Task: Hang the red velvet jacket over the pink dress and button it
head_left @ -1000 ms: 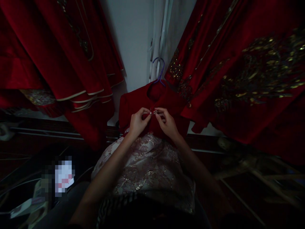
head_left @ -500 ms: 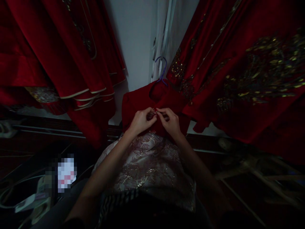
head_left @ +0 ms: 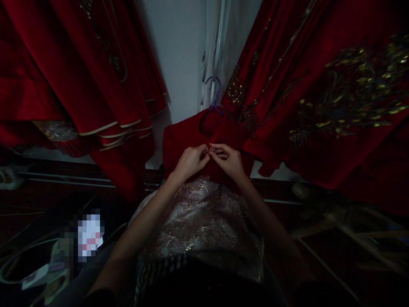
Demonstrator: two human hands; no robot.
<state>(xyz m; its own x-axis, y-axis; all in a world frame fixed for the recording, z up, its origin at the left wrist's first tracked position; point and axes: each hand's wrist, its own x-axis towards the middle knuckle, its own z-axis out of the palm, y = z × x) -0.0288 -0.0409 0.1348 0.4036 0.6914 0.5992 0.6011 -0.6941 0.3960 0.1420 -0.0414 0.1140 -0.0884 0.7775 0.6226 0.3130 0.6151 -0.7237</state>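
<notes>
A red garment (head_left: 185,132) with a notched neckline hangs on a purple hanger (head_left: 217,91), and pale brocade cloth with a metallic pattern (head_left: 201,213) spreads below it. My left hand (head_left: 193,160) is closed, its thumb and fingertips pinching at the garment's front below the neck. Close beside it, my right hand (head_left: 228,160) pinches at the same spot. A small sparkling ornament (head_left: 212,149) shows at the right fingertips; whether it is a button or a beaded trim I cannot tell. The fingers hide most of the cloth between them.
Red garments with pale piping (head_left: 105,128) hang on the left. More red clothes with gold sequins (head_left: 345,94) hang on the right, near a white wall (head_left: 179,55). A lit, blurred-out rectangle (head_left: 91,236) and a power strip (head_left: 57,273) lie at lower left; a wooden frame (head_left: 345,232) stands lower right.
Both hands stay at the garment's front with small finger shifts. The sparkling ornament shows more clearly at the right fingertips. The view has shifted slightly.
</notes>
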